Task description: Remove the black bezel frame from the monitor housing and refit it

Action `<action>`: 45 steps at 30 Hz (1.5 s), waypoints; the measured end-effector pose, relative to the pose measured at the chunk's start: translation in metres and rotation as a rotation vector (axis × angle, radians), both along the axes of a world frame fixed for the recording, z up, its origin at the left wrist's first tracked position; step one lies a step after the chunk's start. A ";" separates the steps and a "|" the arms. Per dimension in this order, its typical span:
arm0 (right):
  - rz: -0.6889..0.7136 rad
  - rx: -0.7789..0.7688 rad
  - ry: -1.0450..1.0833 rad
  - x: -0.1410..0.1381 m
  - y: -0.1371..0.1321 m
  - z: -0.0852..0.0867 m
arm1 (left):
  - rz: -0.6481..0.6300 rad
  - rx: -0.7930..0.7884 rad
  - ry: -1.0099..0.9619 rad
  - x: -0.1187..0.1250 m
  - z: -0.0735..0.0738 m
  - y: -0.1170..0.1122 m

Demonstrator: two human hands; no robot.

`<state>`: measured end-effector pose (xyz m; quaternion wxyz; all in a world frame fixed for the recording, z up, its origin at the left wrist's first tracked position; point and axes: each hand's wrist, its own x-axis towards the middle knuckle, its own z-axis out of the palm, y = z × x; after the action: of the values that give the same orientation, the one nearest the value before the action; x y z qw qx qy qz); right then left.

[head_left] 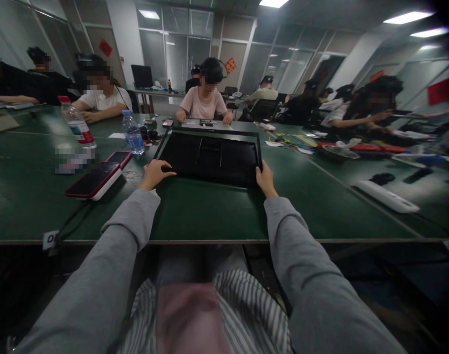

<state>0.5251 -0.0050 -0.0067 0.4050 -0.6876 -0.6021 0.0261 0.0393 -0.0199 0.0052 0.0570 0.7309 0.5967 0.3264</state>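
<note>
A large flat black panel with a raised frame lies on the green table in front of me. My left hand grips its near left corner, fingers curled over the edge. My right hand holds its near right corner, thumb on top. Both arms wear grey sleeves.
Two phones in red-edged cases lie to the left, beside two water bottles. A white bar and a dark remote lie to the right. Several people sit around the far side; one faces me with a paper.
</note>
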 end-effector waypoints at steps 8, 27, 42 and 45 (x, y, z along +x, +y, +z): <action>-0.062 -0.024 0.078 0.001 0.000 -0.006 | -0.015 -0.034 0.110 0.002 -0.004 -0.002; -0.112 0.017 0.160 0.029 0.015 -0.022 | 0.114 0.085 0.092 0.004 -0.008 0.007; 0.024 0.033 0.208 0.027 0.030 -0.033 | 0.394 -0.132 -0.332 -0.022 -0.015 0.020; -0.050 -0.005 0.142 0.020 0.025 -0.028 | 0.418 -0.097 -0.285 -0.018 -0.013 0.014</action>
<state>0.5452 0.0205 -0.0350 0.4455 -0.6998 -0.5545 0.0665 0.0217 -0.0055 -0.0078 0.1069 0.5347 0.7357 0.4018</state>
